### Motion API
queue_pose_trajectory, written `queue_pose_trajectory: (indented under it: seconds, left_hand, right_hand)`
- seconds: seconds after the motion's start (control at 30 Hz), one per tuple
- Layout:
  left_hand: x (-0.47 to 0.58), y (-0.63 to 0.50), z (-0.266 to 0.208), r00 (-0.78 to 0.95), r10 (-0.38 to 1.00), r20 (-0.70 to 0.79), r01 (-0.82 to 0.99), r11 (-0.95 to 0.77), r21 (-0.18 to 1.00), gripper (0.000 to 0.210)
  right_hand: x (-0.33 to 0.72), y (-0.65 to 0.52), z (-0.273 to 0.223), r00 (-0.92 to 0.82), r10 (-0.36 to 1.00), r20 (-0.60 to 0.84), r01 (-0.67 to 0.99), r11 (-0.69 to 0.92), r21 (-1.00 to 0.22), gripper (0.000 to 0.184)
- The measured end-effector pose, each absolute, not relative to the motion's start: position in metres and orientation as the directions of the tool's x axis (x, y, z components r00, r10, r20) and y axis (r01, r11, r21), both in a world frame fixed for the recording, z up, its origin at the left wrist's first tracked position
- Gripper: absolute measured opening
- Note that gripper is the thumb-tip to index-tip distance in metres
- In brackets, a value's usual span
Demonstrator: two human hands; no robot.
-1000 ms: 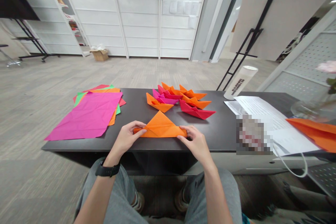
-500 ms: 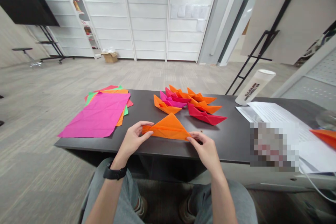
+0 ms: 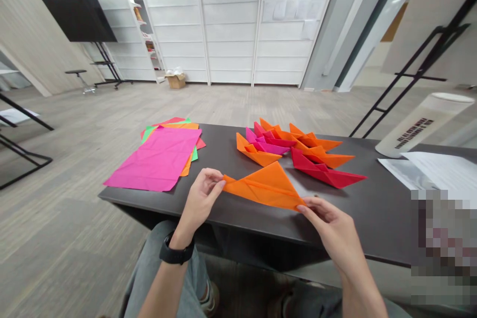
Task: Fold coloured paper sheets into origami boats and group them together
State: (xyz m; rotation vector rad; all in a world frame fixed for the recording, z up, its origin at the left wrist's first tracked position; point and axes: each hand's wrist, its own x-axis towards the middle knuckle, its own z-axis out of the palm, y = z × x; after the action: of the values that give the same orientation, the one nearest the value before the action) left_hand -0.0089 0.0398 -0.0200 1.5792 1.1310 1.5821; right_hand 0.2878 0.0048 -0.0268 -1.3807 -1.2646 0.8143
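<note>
An orange folded paper [image 3: 266, 186], with a triangular peak and a band along its lower edge, stretches between my two hands above the front of the table. My left hand [image 3: 203, 194] pinches its narrow left end between thumb and fingers. At the lower right corner, my right hand [image 3: 328, 221] grips the paper the same way. Just behind it stand several folded paper boats; an orange boat [image 3: 259, 154] is closest to the peak, and a red boat [image 3: 324, 169] lies to the right. A magenta boat [image 3: 270, 144] sits among the others.
A stack of coloured sheets, magenta sheet [image 3: 156, 159] on top, lies at the left of the dark table [image 3: 219, 134]. Toward the right are a white cylinder [image 3: 421, 124] and printed papers [image 3: 443, 169]. A blurred-out patch covers something at the right edge.
The view has turned left and the table things sit further right in it. The orange paper is tilted more, its left end higher than its right. Both hands still hold it.
</note>
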Motion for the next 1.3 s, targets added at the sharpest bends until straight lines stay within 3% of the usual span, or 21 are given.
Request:
queue_pose_trajectory:
  seconds: [0.37, 0.7, 1.07, 1.3]
  left_hand:
    - [-0.0081, 0.0345, -0.0162, 0.056, 0.894, 0.445, 0.152, -0.448, 0.881, 0.019]
    - [-0.0126, 0.0360, -0.0210, 0.067, 0.880, 0.469, 0.216, -0.472, 0.855, 0.009]
    - [-0.0122, 0.0348, -0.0160, 0.165, 0.918, 0.360, 0.323, -0.395, 0.860, 0.013]
    - [-0.0152, 0.0406, -0.0217, 0.224, 0.941, 0.253, 0.177, -0.295, 0.939, 0.014]
  right_hand:
    - [0.2879, 0.0026, -0.0256, 0.241, 0.955, 0.176, 0.266, 0.109, -0.958, 0.037]
    - [0.2873, 0.0029, -0.0276, 0.251, 0.953, 0.168, 0.276, 0.096, -0.956, 0.036]
    - [0.2868, 0.0008, -0.0281, 0.225, 0.954, 0.200, 0.294, 0.129, -0.947, 0.032]
    - [0.2872, -0.0010, -0.0275, 0.205, 0.960, 0.192, 0.340, 0.114, -0.933, 0.030]
